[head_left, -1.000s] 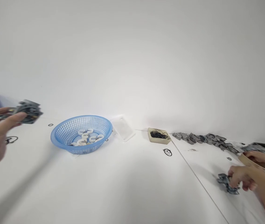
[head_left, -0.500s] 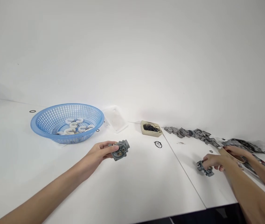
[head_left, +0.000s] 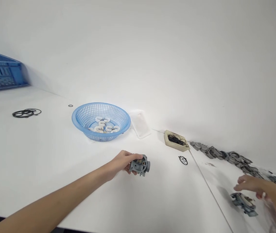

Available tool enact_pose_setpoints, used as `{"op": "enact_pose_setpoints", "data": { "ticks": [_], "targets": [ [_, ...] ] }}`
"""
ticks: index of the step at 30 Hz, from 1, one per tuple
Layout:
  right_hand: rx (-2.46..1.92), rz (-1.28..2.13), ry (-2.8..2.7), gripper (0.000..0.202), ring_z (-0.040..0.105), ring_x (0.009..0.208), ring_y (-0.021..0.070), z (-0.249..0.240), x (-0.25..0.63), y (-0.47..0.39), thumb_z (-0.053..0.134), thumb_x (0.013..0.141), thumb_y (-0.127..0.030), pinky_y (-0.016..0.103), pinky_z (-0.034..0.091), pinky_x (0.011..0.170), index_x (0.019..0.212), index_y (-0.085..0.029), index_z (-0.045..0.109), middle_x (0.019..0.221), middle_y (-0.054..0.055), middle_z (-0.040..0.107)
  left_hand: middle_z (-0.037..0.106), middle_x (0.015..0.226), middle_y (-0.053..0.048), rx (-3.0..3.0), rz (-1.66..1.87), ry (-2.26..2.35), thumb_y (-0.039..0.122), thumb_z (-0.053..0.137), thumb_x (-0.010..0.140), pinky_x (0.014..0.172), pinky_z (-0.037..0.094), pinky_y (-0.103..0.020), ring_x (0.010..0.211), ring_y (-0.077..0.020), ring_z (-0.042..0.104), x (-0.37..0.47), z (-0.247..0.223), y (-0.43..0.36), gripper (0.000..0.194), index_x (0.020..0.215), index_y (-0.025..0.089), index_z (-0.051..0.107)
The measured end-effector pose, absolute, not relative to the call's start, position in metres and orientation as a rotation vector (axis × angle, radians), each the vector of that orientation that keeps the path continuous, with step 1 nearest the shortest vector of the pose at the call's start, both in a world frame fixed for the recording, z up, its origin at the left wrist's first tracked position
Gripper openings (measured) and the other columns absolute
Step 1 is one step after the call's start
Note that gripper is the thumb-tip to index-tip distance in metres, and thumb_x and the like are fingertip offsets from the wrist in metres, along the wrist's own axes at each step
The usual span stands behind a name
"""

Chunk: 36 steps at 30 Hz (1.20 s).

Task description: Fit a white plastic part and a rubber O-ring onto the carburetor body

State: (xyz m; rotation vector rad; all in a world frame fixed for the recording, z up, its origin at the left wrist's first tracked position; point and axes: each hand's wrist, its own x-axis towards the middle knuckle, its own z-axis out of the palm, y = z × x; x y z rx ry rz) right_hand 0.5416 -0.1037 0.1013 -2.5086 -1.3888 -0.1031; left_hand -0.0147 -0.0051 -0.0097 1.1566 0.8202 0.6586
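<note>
A grey metal carburetor body (head_left: 138,166) is gripped in my left hand (head_left: 120,161) above the white table. My thumb lies along its top edge and my fingers curl round behind and below it; brass fittings show on its open face. Close by on the right, a thin black rubber gasket (head_left: 183,160) lies flat. Behind my hand stands a round blue plastic basket (head_left: 101,137) with several white ring-like pieces (head_left: 113,128) inside. My right hand does not show; the arms at the right edge look like a co-worker's.
A cream tray (head_left: 177,148) holds tangled black gaskets, beside a white tray (head_left: 141,124). Grey metal parts (head_left: 235,158) line the right back. A co-worker's hand (head_left: 251,184) is above another carburetor body (head_left: 242,204). At left are black gaskets (head_left: 26,112) and a blue crate (head_left: 2,74).
The view has swung left, bringing the crate and more gaskets in. My left hand keeps the carburetor body, now turned differently. The co-worker's fingers have opened out above the other carburetor body.
</note>
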Motion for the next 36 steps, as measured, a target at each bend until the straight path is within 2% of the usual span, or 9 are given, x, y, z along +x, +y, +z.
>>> {"op": "enact_pose_setpoints", "data": {
  "ticks": [3,5,11,13,17,22,30,33,36],
  "targets": [
    [-2.472,0.027,-1.509,0.044,0.049,0.045,0.0166,0.108,0.523,-0.075,0.063,0.07,-0.056,0.039,0.035,0.05,0.088,-0.018,0.075,0.102,0.029,0.071,0.08,0.084,-0.014,1.163,0.682,0.84,0.066,0.075,0.084,0.06,0.043,-0.028,0.067,-0.0201,0.07,-0.013,-0.01,-0.006,0.056,0.089,0.011,0.083],
    [-2.375,0.11,-1.68,0.052,0.067,0.077,0.0254,0.117,0.488,-0.053,0.058,0.082,-0.062,0.039,0.048,0.066,0.11,-0.022,0.077,0.12,0.02,0.071,0.08,0.084,-0.014,1.163,0.692,0.847,0.067,0.073,0.085,0.061,0.043,-0.028,0.066,-0.0199,0.071,-0.012,-0.011,-0.007,0.057,0.086,0.011,0.082],
    [-1.849,0.634,-2.338,0.075,0.064,0.104,0.0226,0.108,0.292,-0.04,0.071,0.089,-0.065,0.033,0.055,0.088,0.156,-0.038,0.049,0.148,0.004,0.056,0.08,0.082,-0.014,1.179,0.675,0.87,0.065,0.069,0.088,0.056,0.042,-0.027,0.061,-0.0192,0.07,-0.01,-0.013,-0.008,0.055,0.086,0.011,0.081],
    [-1.635,0.652,-2.42,0.089,0.064,0.105,0.0231,0.089,0.238,-0.047,0.082,0.08,-0.062,0.032,0.055,0.087,0.158,-0.037,0.047,0.145,0.004,0.057,0.08,0.08,-0.013,1.198,0.66,0.883,0.065,0.068,0.087,0.055,0.042,-0.027,0.06,-0.0192,0.069,-0.011,-0.013,-0.008,0.056,0.086,0.011,0.081],
    [-1.422,0.531,-2.435,0.061,0.063,0.095,0.0217,0.043,0.201,-0.051,0.082,0.082,-0.045,0.033,0.053,0.083,0.138,-0.03,0.063,0.121,0.003,0.068,0.079,0.079,-0.013,1.223,0.626,0.88,0.065,0.068,0.087,0.056,0.044,-0.027,0.061,-0.0194,0.07,-0.015,-0.011,-0.009,0.055,0.086,0.011,0.081],
    [-1.288,0.608,-2.206,0.071,0.058,0.081,0.0171,-0.006,0.223,-0.047,0.081,0.076,-0.029,0.031,0.055,0.079,0.142,-0.027,0.057,0.116,0.004,0.067,0.077,0.075,-0.011,1.23,0.525,0.809,0.068,0.058,0.095,0.056,0.045,-0.027,0.06,-0.0183,0.068,-0.013,-0.006,-0.017,0.062,0.087,0.012,0.082],
    [-1.223,1.045,-1.991,0.059,0.065,0.093,0.0225,-0.006,0.217,-0.059,0.084,0.067,-0.03,0.028,0.056,0.081,0.124,-0.023,0.068,0.114,0.005,0.071,0.073,0.071,-0.009,1.31,0.43,0.788,0.077,0.052,0.096,0.059,0.049,-0.029,0.06,-0.0191,0.066,-0.011,-0.005,-0.023,0.07,0.084,0.014,0.078],
    [-1.323,1.037,-1.953,0.059,0.063,0.092,0.0218,0.002,0.218,-0.058,0.083,0.066,-0.029,0.028,0.055,0.081,0.122,-0.023,0.067,0.11,0.004,0.071,0.075,0.087,-0.008,1.45,0.436,0.798,0.076,0.048,0.097,0.058,0.048,-0.029,0.063,-0.0196,0.067,-0.017,-0.002,-0.021,0.065,0.106,0.018,0.075],
    [-1.303,1.082,-1.96,0.053,0.06,0.087,0.0184,0.002,0.222,-0.052,0.083,0.069,-0.028,0.027,0.051,0.076,0.119,-0.025,0.065,0.102,0.001,0.069,0.073,0.112,-0.006,1.782,0.481,0.908,0.065,0.077,0.082,0.06,0.047,-0.029,0.073,-0.0195,0.064,-0.023,0.001,-0.019,0.057,0.122,0.026,0.072]
  ]
}}
